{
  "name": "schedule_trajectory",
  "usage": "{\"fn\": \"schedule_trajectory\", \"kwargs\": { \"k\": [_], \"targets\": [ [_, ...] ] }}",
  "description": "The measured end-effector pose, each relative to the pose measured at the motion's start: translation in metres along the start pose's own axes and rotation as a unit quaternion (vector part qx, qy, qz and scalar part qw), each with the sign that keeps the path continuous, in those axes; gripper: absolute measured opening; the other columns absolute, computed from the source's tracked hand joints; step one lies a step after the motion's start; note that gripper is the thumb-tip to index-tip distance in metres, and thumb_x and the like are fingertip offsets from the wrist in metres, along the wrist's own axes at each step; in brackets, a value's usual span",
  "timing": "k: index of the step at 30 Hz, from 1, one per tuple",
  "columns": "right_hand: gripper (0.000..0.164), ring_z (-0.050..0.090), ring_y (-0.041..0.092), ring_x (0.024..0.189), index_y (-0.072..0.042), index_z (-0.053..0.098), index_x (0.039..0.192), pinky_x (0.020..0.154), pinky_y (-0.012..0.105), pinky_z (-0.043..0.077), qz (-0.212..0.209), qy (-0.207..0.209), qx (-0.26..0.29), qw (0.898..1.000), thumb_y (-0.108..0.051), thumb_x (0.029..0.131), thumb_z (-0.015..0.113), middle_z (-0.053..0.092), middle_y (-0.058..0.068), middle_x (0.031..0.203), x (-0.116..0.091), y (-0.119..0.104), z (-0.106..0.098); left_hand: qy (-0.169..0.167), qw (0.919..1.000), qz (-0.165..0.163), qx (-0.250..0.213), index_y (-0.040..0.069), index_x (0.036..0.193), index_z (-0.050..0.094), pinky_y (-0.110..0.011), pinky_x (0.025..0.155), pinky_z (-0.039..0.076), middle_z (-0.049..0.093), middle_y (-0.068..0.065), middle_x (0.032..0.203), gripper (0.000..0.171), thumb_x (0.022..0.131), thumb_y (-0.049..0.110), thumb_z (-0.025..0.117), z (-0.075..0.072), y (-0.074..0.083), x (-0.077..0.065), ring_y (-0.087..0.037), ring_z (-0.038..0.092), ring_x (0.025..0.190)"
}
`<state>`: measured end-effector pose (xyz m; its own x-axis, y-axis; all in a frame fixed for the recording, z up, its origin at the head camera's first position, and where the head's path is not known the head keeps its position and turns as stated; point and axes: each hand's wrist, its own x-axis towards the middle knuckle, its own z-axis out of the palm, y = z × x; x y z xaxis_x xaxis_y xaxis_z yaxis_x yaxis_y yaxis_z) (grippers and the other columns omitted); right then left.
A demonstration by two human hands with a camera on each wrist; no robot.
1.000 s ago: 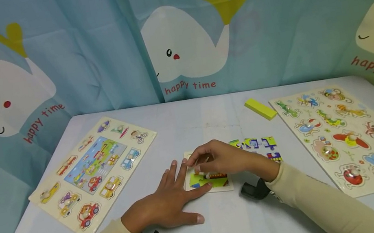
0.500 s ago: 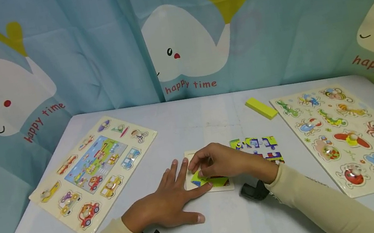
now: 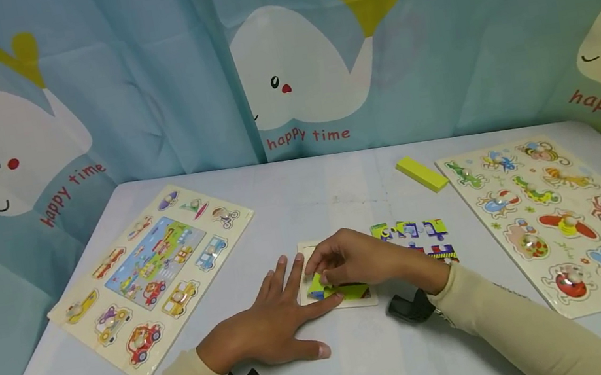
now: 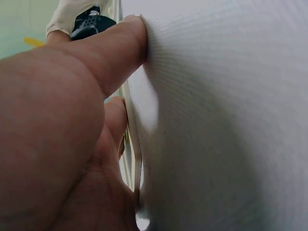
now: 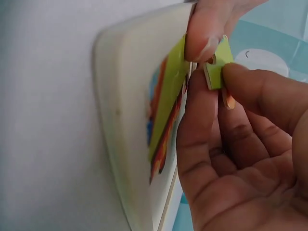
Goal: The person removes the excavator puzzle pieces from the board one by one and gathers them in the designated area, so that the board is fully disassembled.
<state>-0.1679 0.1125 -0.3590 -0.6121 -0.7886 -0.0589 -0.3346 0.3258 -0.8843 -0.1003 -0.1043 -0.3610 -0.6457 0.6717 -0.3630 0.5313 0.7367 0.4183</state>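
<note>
A small wooden puzzle tray (image 3: pixel 303 250) lies at the middle of the table, with fitted green and red jigsaw pieces (image 5: pixel 169 96) along its near side. My left hand (image 3: pixel 270 326) rests with spread, straight fingers at the tray's left edge, index finger across its near corner. Over the tray, my right hand (image 3: pixel 357 261) pinches a green jigsaw piece (image 5: pixel 220 73) between thumb and index finger. In the right wrist view that piece stands tilted beside a left fingertip. The right hand hides much of the tray in the head view.
Several loose jigsaw pieces (image 3: pixel 410 231) lie right of the tray. Beyond them is a yellow-green block (image 3: pixel 421 174). A vehicle peg puzzle (image 3: pixel 143 320) lies at the left, an insect peg puzzle (image 3: pixel 577 234) at the right. A whale-print curtain (image 3: pixel 167 103) stands behind the table (image 3: pixel 301 194).
The right hand has shifted slightly over the tray and now covers the red print seen earlier under its fingers. My left hand has kept its place.
</note>
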Motion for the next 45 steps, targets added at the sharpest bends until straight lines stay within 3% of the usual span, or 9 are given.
{"fn": "schedule_trajectory", "kwargs": {
  "k": [11,16,23,28,36,45],
  "targets": [
    [0.018,0.058,0.015,0.081,-0.002,0.071,0.106,0.07,0.027,0.049,0.018,0.041,-0.019,0.999,0.002,0.092,0.061,0.07,0.001,0.097,-0.008,-0.003,-0.011,-0.007,0.9999,-0.008,-0.007,0.045,0.151,0.029,-0.056,0.112,-0.002,-0.021,-0.014,0.158,0.071,0.089,0.06,0.059,-0.002,0.002,0.001,-0.038,-0.025,0.14],
    [0.017,0.061,0.016,0.088,0.0,0.071,0.107,0.076,0.028,0.05,0.018,0.064,-0.023,0.998,0.001,0.092,0.063,0.071,0.004,0.101,-0.016,-0.004,-0.018,-0.004,0.9999,-0.012,-0.008,0.045,0.151,0.029,-0.056,0.112,-0.002,-0.021,-0.014,0.158,0.071,0.088,0.061,0.059,-0.001,0.002,0.001,-0.038,-0.024,0.141],
    [0.016,0.06,0.018,0.083,0.0,0.072,0.107,0.066,0.026,0.046,0.027,0.083,-0.026,0.996,-0.003,0.093,0.063,0.07,0.004,0.1,-0.031,0.002,-0.03,0.0,0.9999,-0.014,-0.002,0.046,0.15,0.03,-0.056,0.112,-0.002,-0.021,-0.014,0.158,0.071,0.088,0.061,0.06,0.001,0.001,0.001,-0.038,-0.024,0.141],
    [0.016,0.064,0.018,0.084,0.0,0.072,0.106,0.066,0.026,0.048,0.038,0.089,-0.026,0.995,-0.005,0.093,0.065,0.072,0.004,0.097,-0.041,0.003,-0.035,0.0,0.9999,-0.017,-0.002,0.047,0.15,0.029,-0.06,0.11,-0.005,-0.022,-0.014,0.158,0.072,0.087,0.061,0.06,0.001,0.001,0.001,-0.038,-0.025,0.14],
    [0.012,0.057,0.019,0.067,-0.003,0.073,0.101,0.057,0.026,0.044,0.037,0.077,-0.04,0.996,-0.005,0.093,0.064,0.071,0.002,0.088,-0.05,0.006,-0.041,-0.003,0.9997,-0.024,-0.001,0.048,0.15,0.028,-0.064,0.107,-0.008,-0.021,-0.013,0.159,0.072,0.088,0.062,0.059,-0.002,0.003,0.0,-0.037,-0.025,0.141],
    [0.014,0.053,0.015,0.07,-0.005,0.073,0.102,0.061,0.027,0.046,0.054,0.04,-0.028,0.997,-0.002,0.093,0.063,0.068,0.002,0.092,-0.059,0.009,-0.048,-0.002,0.9997,-0.025,-0.004,0.046,0.15,0.03,-0.065,0.107,-0.007,-0.019,-0.014,0.159,0.072,0.087,0.06,0.061,-0.002,0.004,0.0,-0.038,-0.023,0.141]
  ]
}}
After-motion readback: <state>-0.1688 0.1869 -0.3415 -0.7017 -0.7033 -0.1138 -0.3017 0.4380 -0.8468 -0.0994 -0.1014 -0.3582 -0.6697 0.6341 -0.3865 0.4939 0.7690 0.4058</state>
